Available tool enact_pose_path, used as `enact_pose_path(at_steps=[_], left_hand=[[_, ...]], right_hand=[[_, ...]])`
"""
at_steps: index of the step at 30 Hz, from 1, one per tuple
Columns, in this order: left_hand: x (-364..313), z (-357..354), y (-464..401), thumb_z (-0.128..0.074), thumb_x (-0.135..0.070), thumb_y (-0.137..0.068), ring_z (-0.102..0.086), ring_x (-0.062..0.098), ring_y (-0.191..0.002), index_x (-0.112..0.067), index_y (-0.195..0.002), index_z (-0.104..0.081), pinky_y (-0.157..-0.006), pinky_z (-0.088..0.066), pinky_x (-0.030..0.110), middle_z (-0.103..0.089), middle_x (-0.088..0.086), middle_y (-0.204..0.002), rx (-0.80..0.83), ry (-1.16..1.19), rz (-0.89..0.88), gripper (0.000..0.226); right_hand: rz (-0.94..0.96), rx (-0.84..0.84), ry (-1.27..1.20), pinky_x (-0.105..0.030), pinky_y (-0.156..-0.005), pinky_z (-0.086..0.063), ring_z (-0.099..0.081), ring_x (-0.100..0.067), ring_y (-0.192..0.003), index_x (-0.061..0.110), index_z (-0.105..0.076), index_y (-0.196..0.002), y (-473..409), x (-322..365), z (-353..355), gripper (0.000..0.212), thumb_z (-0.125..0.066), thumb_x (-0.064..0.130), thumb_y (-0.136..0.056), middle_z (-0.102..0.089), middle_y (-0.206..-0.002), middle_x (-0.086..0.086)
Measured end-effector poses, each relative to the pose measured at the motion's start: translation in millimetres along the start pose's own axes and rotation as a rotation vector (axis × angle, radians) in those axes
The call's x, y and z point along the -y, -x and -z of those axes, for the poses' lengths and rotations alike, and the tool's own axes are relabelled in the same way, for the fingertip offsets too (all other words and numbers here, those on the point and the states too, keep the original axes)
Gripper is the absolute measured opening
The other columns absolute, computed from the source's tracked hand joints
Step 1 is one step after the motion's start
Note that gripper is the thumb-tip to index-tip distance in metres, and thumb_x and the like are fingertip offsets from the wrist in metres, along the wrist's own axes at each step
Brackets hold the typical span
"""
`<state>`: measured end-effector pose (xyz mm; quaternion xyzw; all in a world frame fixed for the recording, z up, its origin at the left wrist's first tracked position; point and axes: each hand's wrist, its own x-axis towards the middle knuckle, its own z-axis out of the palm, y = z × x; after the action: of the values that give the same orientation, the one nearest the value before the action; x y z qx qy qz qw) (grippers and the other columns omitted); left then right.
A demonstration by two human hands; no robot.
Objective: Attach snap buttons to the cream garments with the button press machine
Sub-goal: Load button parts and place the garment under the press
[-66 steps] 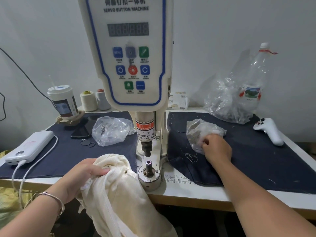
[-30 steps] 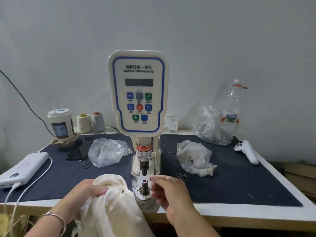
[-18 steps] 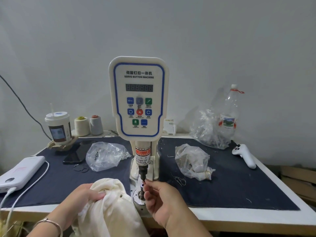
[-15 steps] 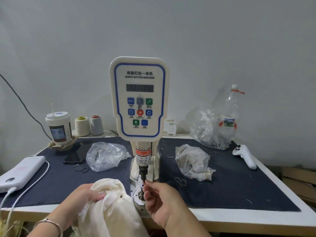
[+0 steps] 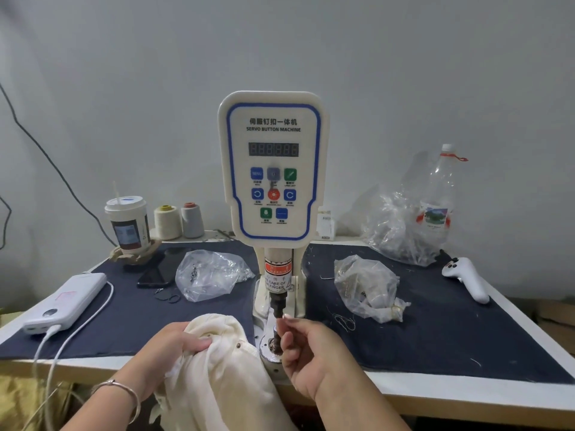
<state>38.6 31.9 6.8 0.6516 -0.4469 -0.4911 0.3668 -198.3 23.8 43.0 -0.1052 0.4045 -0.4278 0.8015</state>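
Cream garment (image 5: 217, 368) bunched at surface (image 5: 466, 396) front edge, gripped by left hand (image 5: 174, 346). Right hand (image 5: 311, 346) fingers (image 5: 284, 321) pinch something small at the button press (image 5: 273, 169) die. Clear bags (image 5: 367, 287) hold small parts.

"SERVO BUTTON MACHINE" on press panel (image 5: 273, 163)

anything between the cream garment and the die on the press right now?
Yes: the right hand. Its fingertips are at the lower die, under the punch, pinching something too small to identify. The left hand grips the cream garment just left of the die. Nothing else visible between.
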Motion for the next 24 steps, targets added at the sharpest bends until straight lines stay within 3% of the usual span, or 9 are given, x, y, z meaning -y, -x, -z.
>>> enact_pose_path(at_steps=[4, 11, 16, 19, 24], left_hand=[[-5, -2, 5, -0.06, 0.003, -0.088, -0.074, 0.035, -0.092, -0.01, -0.093, -0.081, -0.083, -0.053, 0.039, -0.077, 0.018, -0.099, -0.013, -0.006, 0.002, 0.025], [-8, -5, 10, -0.061, 0.004, -0.088, -0.074, 0.034, -0.094, -0.007, -0.098, -0.079, -0.088, -0.054, 0.042, -0.077, 0.016, -0.098, -0.04, -0.006, 0.002, 0.023], [-7, -5, 8, -0.062, 0.002, -0.088, -0.073, 0.035, -0.099, -0.007, -0.101, -0.078, -0.096, -0.052, 0.047, -0.077, 0.015, -0.099, -0.042, -0.016, 0.003, 0.023], [-6, -3, 6, -0.062, 0.002, -0.088, -0.073, 0.033, -0.097, -0.009, -0.101, -0.079, -0.092, -0.054, 0.043, -0.078, 0.014, -0.099, -0.035, -0.02, 0.003, 0.024], [-4, 2, 2, -0.061, 0.002, -0.089, -0.074, 0.031, -0.094, -0.011, -0.095, -0.08, -0.083, -0.053, 0.037, -0.078, 0.014, -0.099, -0.007, -0.013, 0.007, 0.024]], right_hand=[[0.011, -0.009, -0.01, -0.011, -0.031, -0.028, -0.051, -0.01, -0.031, -0.003, -0.062, -0.078, 2, 1, 1, 0.018, -0.052, 0.002, -0.092, -0.069, -0.06, -0.013], [0.029, 0.01, -0.073, -0.013, -0.032, -0.031, -0.051, -0.012, -0.034, -0.005, -0.061, -0.095, 10, 0, 0, 0.018, -0.045, 0.004, -0.09, -0.071, -0.069, -0.018], [0.029, 0.067, -0.084, -0.012, -0.032, -0.029, -0.046, -0.011, -0.033, -0.006, -0.06, -0.095, 15, -1, -1, 0.019, -0.048, 0.004, -0.083, -0.065, -0.059, -0.013], [0.05, 0.099, -0.07, -0.014, -0.033, -0.028, -0.043, -0.01, -0.035, -0.008, -0.063, -0.101, 16, -4, 2, 0.034, -0.054, 0.008, -0.073, -0.059, -0.057, -0.009], [0.152, 0.052, 0.075, -0.017, -0.034, -0.03, -0.042, -0.012, -0.035, 0.001, -0.076, -0.083, 19, -28, 6, 0.026, -0.066, 0.013, -0.063, -0.056, -0.053, -0.007]])
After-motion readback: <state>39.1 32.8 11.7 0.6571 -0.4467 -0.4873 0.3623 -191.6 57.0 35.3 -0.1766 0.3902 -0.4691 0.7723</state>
